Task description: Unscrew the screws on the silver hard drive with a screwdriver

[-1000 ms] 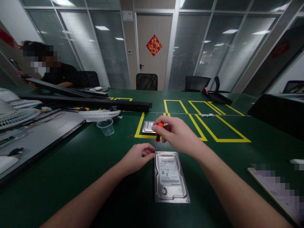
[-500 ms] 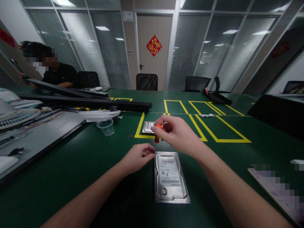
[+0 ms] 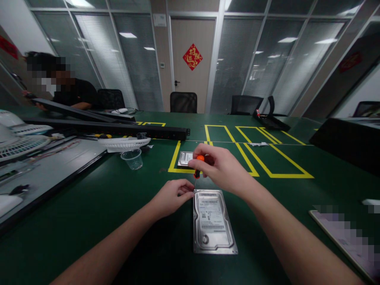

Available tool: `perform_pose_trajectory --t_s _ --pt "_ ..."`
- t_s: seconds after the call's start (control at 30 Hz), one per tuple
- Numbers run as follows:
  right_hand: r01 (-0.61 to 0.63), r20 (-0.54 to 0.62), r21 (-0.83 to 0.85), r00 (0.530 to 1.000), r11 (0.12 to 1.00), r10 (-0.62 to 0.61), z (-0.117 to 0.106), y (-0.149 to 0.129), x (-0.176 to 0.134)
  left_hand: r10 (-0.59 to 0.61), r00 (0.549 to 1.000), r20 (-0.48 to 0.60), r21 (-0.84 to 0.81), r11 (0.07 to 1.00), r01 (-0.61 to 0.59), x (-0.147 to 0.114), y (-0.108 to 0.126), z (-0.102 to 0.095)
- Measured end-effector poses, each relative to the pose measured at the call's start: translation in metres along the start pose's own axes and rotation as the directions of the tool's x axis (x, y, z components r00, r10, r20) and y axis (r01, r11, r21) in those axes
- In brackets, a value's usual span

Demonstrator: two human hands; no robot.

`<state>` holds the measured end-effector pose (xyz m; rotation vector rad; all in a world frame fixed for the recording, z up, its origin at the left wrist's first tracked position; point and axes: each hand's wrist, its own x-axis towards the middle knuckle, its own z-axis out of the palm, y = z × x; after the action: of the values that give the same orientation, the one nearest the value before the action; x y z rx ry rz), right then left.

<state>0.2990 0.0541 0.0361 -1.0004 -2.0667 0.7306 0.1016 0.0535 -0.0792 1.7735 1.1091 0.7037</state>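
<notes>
Hard drive (image 3: 214, 215): lies flat on the bench (image 3: 166, 257), label upward, between the forearms. The case appears to be metal; expect it to be stiff and fairly heavy for its size, with smooth faces that may slip under dry fingers. Treat it as sensitive to knocks. Best hold: both long side edges, clear of the label. The long axis runs away from the wearer, the far end set slightly to the left; a round recess marks the near end.

Left hand (image 3: 172, 198): at the far left corner of the drive. Thumb and fingertips are drawn close together there; whether this grip pinches the corner or the tool shaft cannot be told.

Screwdriver (image 3: 197, 171): stands nearly upright over that same corner, tip down, handle top leaning slightly right. It should handle as light and rigid; take hold of the orange-and-black handle rather than the thin shaft. Exact tip contact is too small to confirm.

Right hand (image 3: 221, 168): grip clamped on the upper handle between thumb and fingers.

Smaller drive (image 3: 185, 158): beyond the screwdriver, partly hidden by the right hand, inside a yellow tape outline (image 3: 174, 157)
</notes>
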Motion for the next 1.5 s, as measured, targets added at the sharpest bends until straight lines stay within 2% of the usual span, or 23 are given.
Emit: perform_pose_trajectory --t_s 0.3,0.63,0.8,1.07,1.23,1.5 --pt "-0.018 -0.001 -0.024 1.000 1.000 0.018 -0.002 -0.006 -0.001 0.011 1.000 -0.006 0.000 1.000 -0.011 0.001 -0.001 0.000" --pt "-0.024 -0.096 0.008 0.995 1.000 0.024 0.003 0.008 0.000 -0.002 1.000 0.004 0.009 1.000 0.002 0.000 0.003 0.000" --pt "0.032 -0.049 0.042 0.998 0.999 -0.030 0.000 0.005 0.000 -0.001 1.000 0.005 0.002 1.000 0.001 0.001 0.001 0.000" --pt "-0.022 -0.014 0.046 1.000 0.999 0.023 0.001 0.001 0.001 0.001 1.000 -0.001 0.010 1.000 -0.001 0.001 -0.001 0.000" --pt "-0.037 -0.053 0.033 0.998 0.999 0.039 0.002 0.003 0.000 0.001 1.000 -0.003 0.015 1.000 -0.001 0.000 0.000 0.000" --pt "-0.013 -0.090 0.182 0.995 0.983 0.030 0.006 0.006 0.001 0.008 1.000 0.002 0.007 1.000 -0.008 0.000 0.002 0.000"
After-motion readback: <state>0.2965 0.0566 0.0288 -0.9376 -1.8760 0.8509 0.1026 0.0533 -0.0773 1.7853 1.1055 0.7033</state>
